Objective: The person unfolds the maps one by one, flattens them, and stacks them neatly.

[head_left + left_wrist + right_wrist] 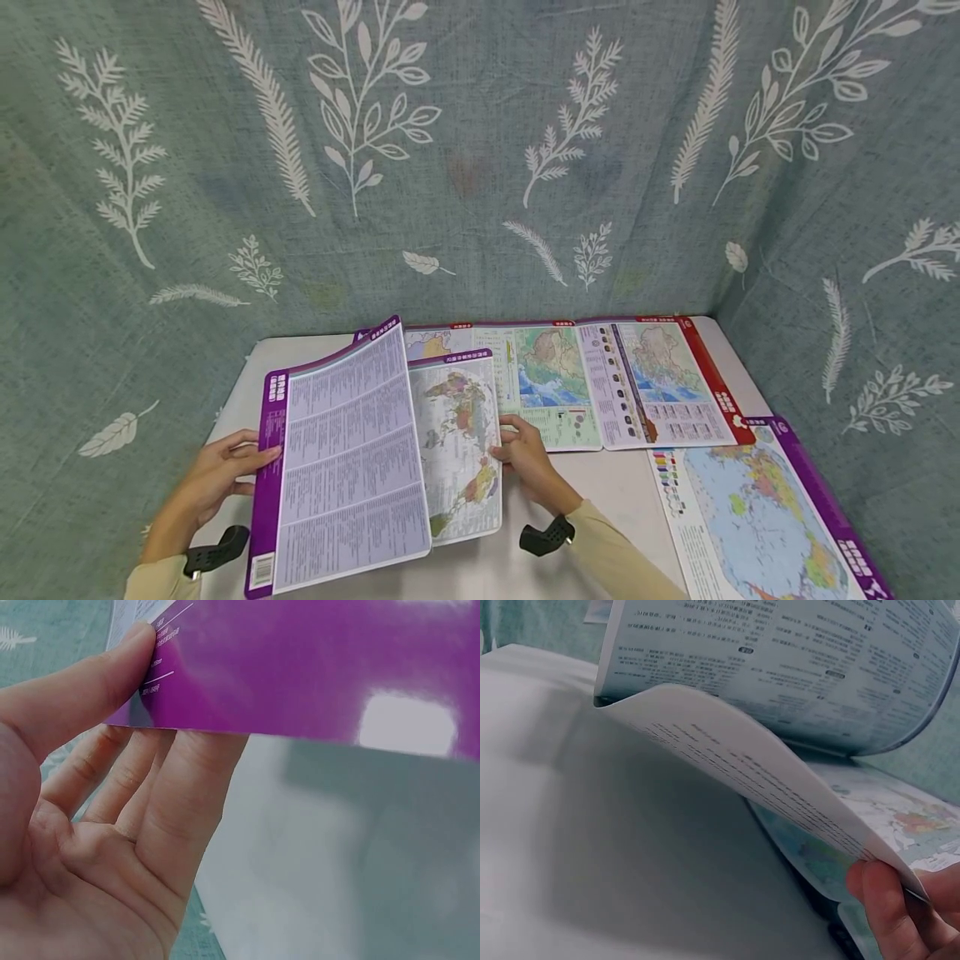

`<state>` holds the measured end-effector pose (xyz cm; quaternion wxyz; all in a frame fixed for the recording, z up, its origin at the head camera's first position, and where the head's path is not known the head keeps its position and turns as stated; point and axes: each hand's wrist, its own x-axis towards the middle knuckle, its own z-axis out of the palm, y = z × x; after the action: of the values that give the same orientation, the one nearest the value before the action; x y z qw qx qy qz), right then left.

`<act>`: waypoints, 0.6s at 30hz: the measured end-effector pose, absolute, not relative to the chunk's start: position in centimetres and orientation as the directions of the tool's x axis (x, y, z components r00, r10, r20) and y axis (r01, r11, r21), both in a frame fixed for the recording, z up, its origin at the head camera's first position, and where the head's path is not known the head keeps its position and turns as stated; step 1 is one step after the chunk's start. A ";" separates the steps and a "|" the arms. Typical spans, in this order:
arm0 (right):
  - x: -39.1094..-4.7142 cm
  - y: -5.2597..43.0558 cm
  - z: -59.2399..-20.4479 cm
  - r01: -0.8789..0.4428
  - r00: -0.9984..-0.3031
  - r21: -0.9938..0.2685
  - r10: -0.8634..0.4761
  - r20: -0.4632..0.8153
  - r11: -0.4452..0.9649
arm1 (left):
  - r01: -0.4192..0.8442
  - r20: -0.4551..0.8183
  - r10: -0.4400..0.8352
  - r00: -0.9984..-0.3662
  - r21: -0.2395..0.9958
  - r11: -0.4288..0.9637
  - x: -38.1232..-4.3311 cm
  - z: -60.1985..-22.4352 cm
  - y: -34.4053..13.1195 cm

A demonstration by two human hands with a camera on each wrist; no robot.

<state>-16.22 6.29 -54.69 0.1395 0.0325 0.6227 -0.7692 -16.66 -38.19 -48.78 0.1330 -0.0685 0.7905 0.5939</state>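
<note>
Purple-edged, folded glossy map [352, 467] is held above the white tabletop [615, 492], 7 o'clock in head view. Left hand [219, 473] pinches its 9-o'clock edge, thumb on top; right hand [529, 460] pinches its 3-o'clock edge. Red-edged, unfolded paper map [555, 375] lies at its 2 o'clock.

purple-edged folding map [348, 471] — partly unfolded, tilted, panels bowed
</note>
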 end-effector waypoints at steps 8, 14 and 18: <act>-16.6 7.2 -55.0 0.279 -0.956 -0.945 -0.146 -0.256 -0.173 | -0.277 -0.301 0.041 -0.953 0.918 0.283 -17.0 -48.8 -38.0; -16.6 7.8 -54.6 0.273 -0.959 -0.948 -0.128 -0.253 -0.165 | -0.267 -0.290 0.048 -0.956 0.923 0.276 -17.1 -48.4 -37.5; -16.6 8.2 -54.6 0.266 -0.961 -0.949 -0.131 -0.246 -0.172 | -0.259 -0.283 0.055 -0.957 0.927 0.272 -17.3 -48.2 -37.3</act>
<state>-16.63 8.15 -54.64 0.1298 0.0538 0.6302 -0.7636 -17.25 -37.28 -48.24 0.1306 -0.0648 0.7866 0.6000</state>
